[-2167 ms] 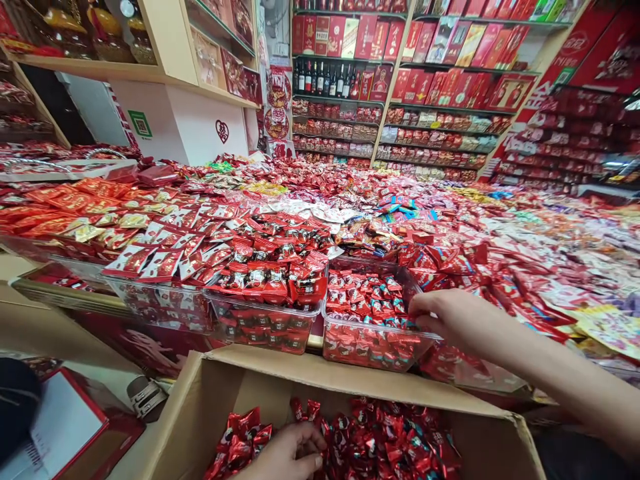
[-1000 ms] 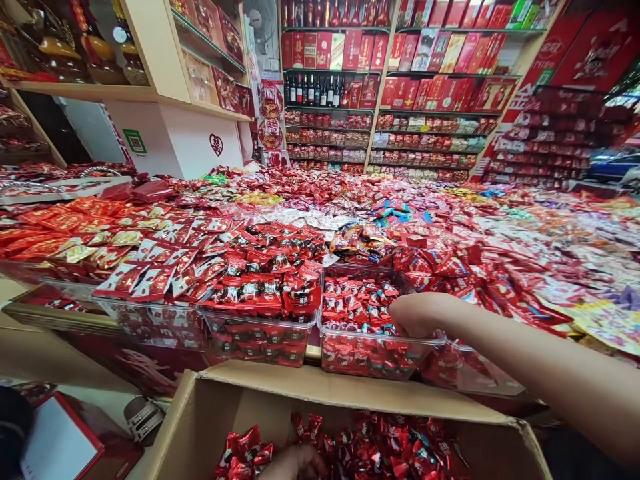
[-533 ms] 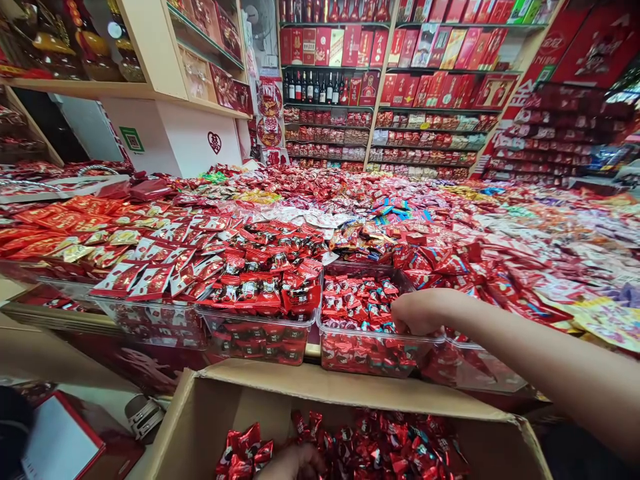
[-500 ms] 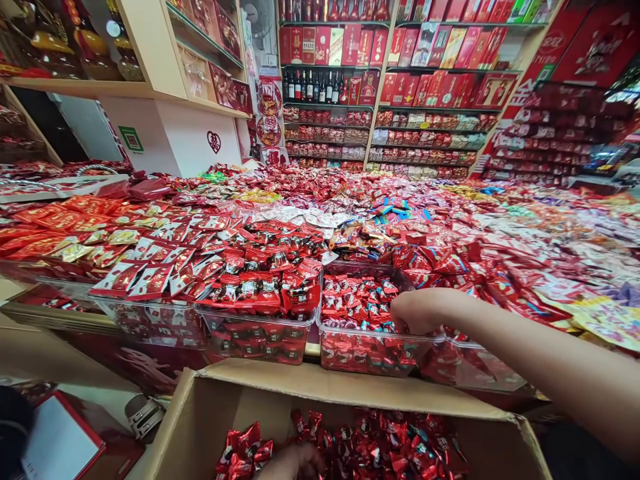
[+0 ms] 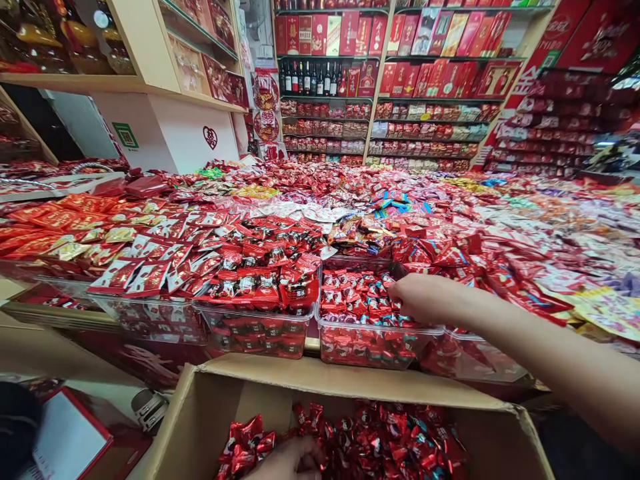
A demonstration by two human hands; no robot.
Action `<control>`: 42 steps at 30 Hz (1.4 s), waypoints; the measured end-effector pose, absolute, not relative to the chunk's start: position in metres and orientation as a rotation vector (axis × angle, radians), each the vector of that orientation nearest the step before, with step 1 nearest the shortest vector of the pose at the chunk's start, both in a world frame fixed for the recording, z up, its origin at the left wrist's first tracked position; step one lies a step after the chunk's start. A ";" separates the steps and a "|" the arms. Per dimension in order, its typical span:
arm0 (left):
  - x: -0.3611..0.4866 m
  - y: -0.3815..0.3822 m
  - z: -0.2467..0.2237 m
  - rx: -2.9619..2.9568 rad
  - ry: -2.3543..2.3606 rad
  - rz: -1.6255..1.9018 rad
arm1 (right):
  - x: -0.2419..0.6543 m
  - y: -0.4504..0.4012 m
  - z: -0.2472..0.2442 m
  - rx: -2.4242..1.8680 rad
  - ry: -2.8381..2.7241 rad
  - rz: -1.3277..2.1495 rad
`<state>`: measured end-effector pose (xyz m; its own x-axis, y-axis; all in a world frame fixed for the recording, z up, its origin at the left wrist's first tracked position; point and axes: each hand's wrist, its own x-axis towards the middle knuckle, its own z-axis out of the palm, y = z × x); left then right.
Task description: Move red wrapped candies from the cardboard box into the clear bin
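My right hand (image 5: 423,297) reaches in from the right over a clear plastic bin (image 5: 367,347) of small red wrapped candies (image 5: 350,300). Its fingers curl down against the candies at the bin's right side. The fingertips are hidden, so what they hold, if anything, does not show. Low in front stands an open cardboard box (image 5: 340,375) with more shiny red wrapped candies (image 5: 380,440) inside. Down among these is my left hand (image 5: 290,459), fingers bent inward. Whatever lies in its grasp cannot be made out.
Left of that bin sits another clear bin (image 5: 255,330) of larger red-and-black packets. Heaped packaged sweets (image 5: 310,180) cover the display behind. Shelves (image 5: 380,80) with bottles and red boxes rise at the back. A red-and-white box (image 5: 70,427) is at lower left.
My right hand has lifted slightly, its fingers still at the candies in the bin. My left hand has shifted a little within the cardboard box. The view has tilted slightly.
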<state>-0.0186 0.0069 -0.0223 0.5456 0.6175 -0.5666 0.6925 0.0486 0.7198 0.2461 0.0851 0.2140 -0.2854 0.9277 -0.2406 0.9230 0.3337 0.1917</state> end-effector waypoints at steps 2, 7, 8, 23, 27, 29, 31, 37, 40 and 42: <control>-0.022 0.006 -0.021 1.726 1.166 -0.114 | 0.242 0.064 0.223 1.754 2.413 0.100; -0.033 0.005 -0.019 1.886 1.114 -0.378 | 0.222 -0.004 0.186 1.487 2.597 -0.828; -0.034 0.005 -0.018 1.902 1.078 -0.421 | 0.216 -0.015 0.163 1.420 2.545 -1.025; -0.017 0.001 -0.033 1.748 1.112 -0.313 | 0.182 -0.041 -0.034 2.100 2.177 -1.536; -0.006 0.005 -0.017 1.531 0.940 0.018 | 0.177 -0.032 -0.019 2.209 1.514 -2.706; 0.000 0.004 -0.013 1.273 0.857 0.187 | 0.172 -0.031 -0.015 2.125 1.232 -3.055; 0.005 0.002 -0.010 1.074 0.872 0.291 | 0.169 -0.033 -0.014 2.135 0.998 -3.226; 0.005 0.005 -0.006 1.003 0.955 0.367 | 0.169 -0.035 -0.014 2.286 0.776 -3.336; 0.004 0.006 -0.006 1.010 1.018 0.387 | 0.166 -0.034 -0.011 2.291 0.869 -3.348; 0.005 0.005 -0.005 1.030 1.057 0.361 | 0.161 -0.034 -0.013 2.313 1.091 -3.268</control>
